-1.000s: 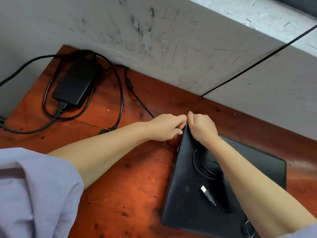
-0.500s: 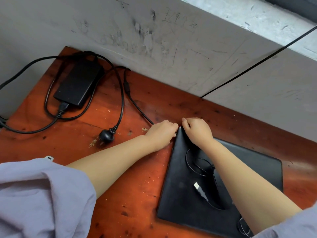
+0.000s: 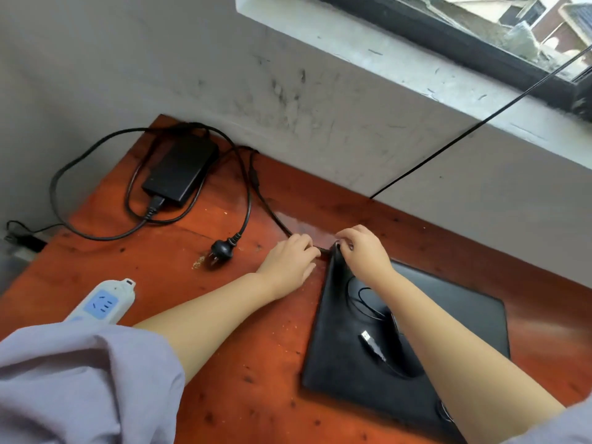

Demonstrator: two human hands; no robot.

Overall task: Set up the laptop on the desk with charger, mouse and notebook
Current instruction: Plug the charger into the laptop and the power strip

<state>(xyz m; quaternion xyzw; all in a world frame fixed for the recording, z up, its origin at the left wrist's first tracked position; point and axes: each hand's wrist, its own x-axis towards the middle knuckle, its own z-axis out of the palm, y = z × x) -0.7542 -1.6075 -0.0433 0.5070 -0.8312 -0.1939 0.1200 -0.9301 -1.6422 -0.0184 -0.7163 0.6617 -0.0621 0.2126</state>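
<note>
Pinching thin blk cord (image 3: pixel 272 210) at matte laptop (image 3: pixel 448 318) corner.

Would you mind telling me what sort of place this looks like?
Probably a plain room with a makeshift work corner: a worn wooden desk pushed against a scuffed bare wall, under a window, with a laptop and charger on it.

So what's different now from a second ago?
The camera tipped up and back, so a window and a white and blue power strip came into view. Both hands stayed at the laptop's far corner: the left hand keeps the charger cable end there, and the right hand lies flatter. The charger brick, wall plug and mouse USB plug stayed put.
</note>
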